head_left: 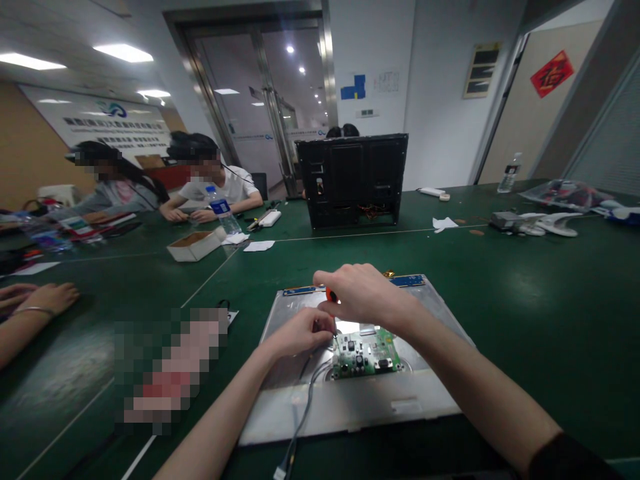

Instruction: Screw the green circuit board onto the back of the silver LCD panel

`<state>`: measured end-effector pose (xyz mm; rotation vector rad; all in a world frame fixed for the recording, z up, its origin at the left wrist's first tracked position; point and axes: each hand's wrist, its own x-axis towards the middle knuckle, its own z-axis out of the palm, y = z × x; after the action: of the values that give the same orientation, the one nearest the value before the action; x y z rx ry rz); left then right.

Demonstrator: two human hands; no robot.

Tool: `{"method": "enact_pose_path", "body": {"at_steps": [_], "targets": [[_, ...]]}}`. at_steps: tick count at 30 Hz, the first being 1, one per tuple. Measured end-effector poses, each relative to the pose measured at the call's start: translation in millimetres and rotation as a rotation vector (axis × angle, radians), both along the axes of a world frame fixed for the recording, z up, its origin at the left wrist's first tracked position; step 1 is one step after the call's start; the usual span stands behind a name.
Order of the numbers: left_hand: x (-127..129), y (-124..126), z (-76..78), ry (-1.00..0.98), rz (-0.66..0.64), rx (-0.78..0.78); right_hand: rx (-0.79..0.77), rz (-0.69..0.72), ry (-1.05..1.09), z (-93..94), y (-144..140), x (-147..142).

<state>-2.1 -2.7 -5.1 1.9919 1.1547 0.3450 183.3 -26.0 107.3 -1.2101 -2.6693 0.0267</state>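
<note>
Circuit board (367, 355) sits on the metal panel (350, 400) on the counter (525, 300). Your right hand (363, 293) grips the screwdriver (331, 297); your left hand (300, 331) pinches beside its shaft. A tilted tip may slip and gouge the board.

Green-topped tables (525, 280) fill the room; white walls (435, 80), glass double doors (265, 100) behind, ceiling light panels (123, 52) lit.

Orange-handled screwdriver (331, 297) upright, tip on green circuit board (366, 353) atop metal panel (350, 400).
</note>
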Motion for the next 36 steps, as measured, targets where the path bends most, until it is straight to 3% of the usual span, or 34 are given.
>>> {"method": "enact_pose_path", "body": {"at_steps": [15,21,27,36], "targets": [[0.2,0.4,1.6,0.0,-0.029,0.014,0.013,-0.014,-0.003,0.8,1.3,-1.6],[0.0,1.0,1.5,0.003,-0.031,0.007,0.02,0.085,-0.014,0.1,-0.7,0.6],[2.0,-3.4,6.6,0.039,0.029,0.003,0.021,0.016,-0.023,1.3,0.6,1.0],[2.2,-2.4,3.1,0.001,0.003,0.006,0.036,-0.034,-0.031,0.9,-0.4,-1.4]]}}
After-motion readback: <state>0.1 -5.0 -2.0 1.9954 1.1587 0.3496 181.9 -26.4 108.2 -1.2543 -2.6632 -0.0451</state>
